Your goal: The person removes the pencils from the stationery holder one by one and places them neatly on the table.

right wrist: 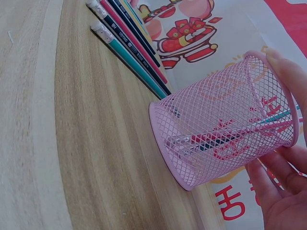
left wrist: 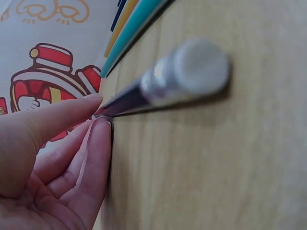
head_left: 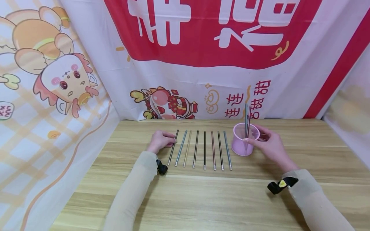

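Note:
At the left end of a row of pencils, my left hand [head_left: 160, 141] pinches a dark pencil [head_left: 172, 153] between thumb and fingers. In the left wrist view this dark pencil [left wrist: 128, 98] points its white eraser toward the camera. My right hand [head_left: 271, 147] grips the rim of a pink mesh pen cup [head_left: 237, 148], thumb on one side and fingers on the other. Inside the cup stand a teal pencil [head_left: 246, 117] and a dark reddish one [head_left: 249, 122], erasers down. In the right wrist view the mesh cup [right wrist: 192, 105] rests on the table.
Several more pencils lie side by side between the hands, among them a blue one [head_left: 181, 149], a natural-wood one [head_left: 187, 149] and a teal-blue one [head_left: 227, 150] nearest the cup. The wooden table [head_left: 202, 202] ends at a printed cloth backdrop [head_left: 185, 73].

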`<move>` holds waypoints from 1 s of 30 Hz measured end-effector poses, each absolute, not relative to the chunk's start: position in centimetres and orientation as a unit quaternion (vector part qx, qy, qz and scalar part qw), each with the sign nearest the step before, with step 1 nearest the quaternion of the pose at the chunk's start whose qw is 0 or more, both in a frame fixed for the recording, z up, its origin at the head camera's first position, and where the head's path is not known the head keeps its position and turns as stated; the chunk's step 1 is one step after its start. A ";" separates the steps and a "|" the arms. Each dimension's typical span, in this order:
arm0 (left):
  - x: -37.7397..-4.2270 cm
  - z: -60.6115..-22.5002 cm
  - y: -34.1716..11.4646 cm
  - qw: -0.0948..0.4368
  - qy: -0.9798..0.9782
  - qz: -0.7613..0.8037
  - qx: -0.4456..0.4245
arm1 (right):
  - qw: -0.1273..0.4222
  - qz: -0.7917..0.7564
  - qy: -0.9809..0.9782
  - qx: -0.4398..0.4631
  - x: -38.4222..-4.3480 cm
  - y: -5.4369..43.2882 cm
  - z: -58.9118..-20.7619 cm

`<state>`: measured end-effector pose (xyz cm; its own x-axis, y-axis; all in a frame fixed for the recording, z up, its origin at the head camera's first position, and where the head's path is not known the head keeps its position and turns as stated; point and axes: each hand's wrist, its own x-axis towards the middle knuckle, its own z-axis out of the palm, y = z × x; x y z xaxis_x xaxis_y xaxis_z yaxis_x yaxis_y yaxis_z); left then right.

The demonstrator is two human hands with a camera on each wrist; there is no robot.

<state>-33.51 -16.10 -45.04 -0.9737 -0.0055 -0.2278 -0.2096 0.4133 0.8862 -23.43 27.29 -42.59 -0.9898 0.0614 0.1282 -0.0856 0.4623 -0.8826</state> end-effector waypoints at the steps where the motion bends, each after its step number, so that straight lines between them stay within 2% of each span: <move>1: -33.5 -45.0 -16.1 0.095 0.836 0.537 -0.065 | 0.071 0.519 -0.852 0.008 -23.4 27.3 -42.6; 10: -33.4 -44.7 -16.2 0.096 0.834 0.539 -0.063 | 0.067 0.514 -0.855 0.006 -23.4 27.3 -42.6; 18: -32.7 -43.0 -15.5 0.064 0.823 0.563 -0.043 | 0.068 0.518 -0.852 0.009 -23.5 27.3 -42.7; 25: -32.6 -40.4 -10.7 0.029 0.798 0.600 0.045 | 0.071 0.515 -0.854 0.009 -23.5 27.4 -42.7; 30: -32.6 -38.8 -6.0 0.029 0.770 0.632 0.084 | 0.075 0.510 -0.857 0.012 -23.5 27.4 -42.7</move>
